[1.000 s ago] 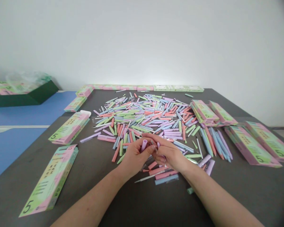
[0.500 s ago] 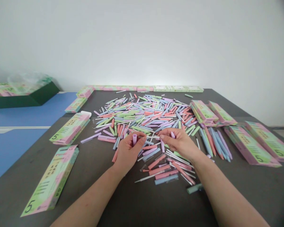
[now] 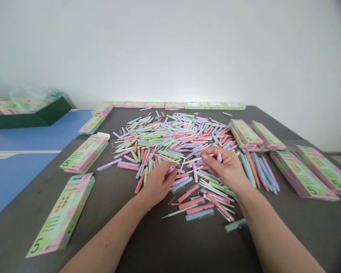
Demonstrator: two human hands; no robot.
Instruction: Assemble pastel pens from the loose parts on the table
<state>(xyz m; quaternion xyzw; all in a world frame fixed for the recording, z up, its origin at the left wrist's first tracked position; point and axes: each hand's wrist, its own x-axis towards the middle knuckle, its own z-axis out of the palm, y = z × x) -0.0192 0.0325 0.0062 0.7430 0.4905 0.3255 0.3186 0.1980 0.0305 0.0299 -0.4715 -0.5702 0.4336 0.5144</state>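
My left hand [image 3: 158, 182] is closed round a purple pen barrel [image 3: 171, 170], whose end sticks out above the thumb and points to the right. Opposite it, my right hand [image 3: 227, 168] pinches a thin white pen refill [image 3: 193, 160] between thumb and fingertips, pointing toward the left hand. A second purple pen piece [image 3: 219, 157] is tucked in the fingers of that hand. Both hands hover over the near part of a large heap of pen parts [image 3: 170, 136] in purple, green, blue and coral, mixed with white refills.
Loose coral barrels [image 3: 191, 203] and clear caps lie in front. A row of pens [image 3: 260, 170] lies right of my right hand. Printed cartons [image 3: 304, 174] stand at right, others [image 3: 62, 216] at left and along the wall. A green tray [image 3: 45, 113] sits on a blue surface.
My hands have moved apart, the right one going right with the refill. The barrel in my left hand has tipped from upright to pointing right.
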